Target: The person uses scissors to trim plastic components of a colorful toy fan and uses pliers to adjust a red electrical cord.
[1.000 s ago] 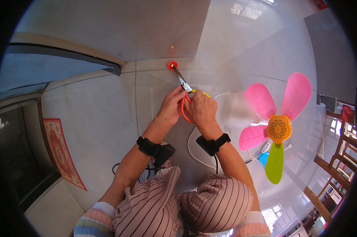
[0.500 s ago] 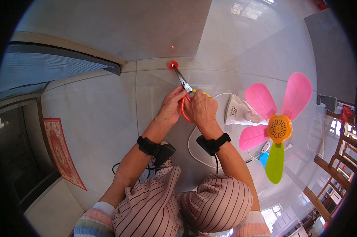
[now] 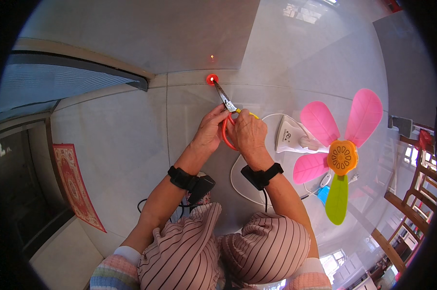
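A small red candle [image 3: 209,79] stands on the floor with a bright flame at its top. Dark metal blades of a pair of scissors [image 3: 221,92] reach to the flame, their tips touching or just over it. The scissors have a red handle loop and a yellow handle part. My right hand [image 3: 251,133] is closed round the handles. Beside it, my left hand [image 3: 211,129] has its fingers pressed against the red handle below the pivot. Some fingertips of both hands are hidden behind the handles.
On the right stands a fan with pink and green blades [image 3: 342,157] and a white base [image 3: 288,134]. Its white cord [image 3: 234,179] curls over the floor near my right wrist. A red patterned mat [image 3: 78,186] lies left; a wooden chair [image 3: 407,212] is far right.
The candle flame looks larger and brighter, as does its reflection behind. My hands and the scissors have barely moved.
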Available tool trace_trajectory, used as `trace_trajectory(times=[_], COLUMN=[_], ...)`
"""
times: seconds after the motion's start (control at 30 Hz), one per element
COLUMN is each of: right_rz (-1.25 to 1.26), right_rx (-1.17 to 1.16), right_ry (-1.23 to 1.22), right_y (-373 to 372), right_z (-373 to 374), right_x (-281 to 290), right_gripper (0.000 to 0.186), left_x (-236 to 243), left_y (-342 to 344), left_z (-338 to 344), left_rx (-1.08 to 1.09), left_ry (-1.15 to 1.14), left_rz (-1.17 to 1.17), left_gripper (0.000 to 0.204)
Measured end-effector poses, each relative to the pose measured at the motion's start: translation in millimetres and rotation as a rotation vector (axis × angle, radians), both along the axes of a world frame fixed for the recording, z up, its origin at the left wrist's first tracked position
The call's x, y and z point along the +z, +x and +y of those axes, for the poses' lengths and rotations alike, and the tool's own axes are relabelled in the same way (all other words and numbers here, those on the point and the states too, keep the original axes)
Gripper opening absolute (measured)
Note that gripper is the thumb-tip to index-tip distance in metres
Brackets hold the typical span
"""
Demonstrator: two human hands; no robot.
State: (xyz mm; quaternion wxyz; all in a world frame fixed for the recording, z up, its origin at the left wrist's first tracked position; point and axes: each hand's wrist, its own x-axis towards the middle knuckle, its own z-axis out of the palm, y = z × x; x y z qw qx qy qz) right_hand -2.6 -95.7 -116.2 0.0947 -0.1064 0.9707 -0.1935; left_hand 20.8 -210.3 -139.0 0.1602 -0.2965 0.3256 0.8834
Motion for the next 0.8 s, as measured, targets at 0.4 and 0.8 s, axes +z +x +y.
trace_trajectory(times=[0.4, 0.8], right_rz=[0.028, 0.011], right_rx=[0.016, 0.016], right_ry=[0.021, 0.026], right_y=[-0.3, -1.9], right_z=[-0.6, -1.4], right_x=[1.0, 4.6], right_gripper=[0.035, 0.035], left_x=[7.9, 4.6], left_y=[-1.7, -1.9], left_z=[2.7, 1.7], left_rx=[0.033, 0.036], left_ry=[-0.014, 0.004], left_rz=[-0.055, -0.046], left_gripper=[0.024, 0.024])
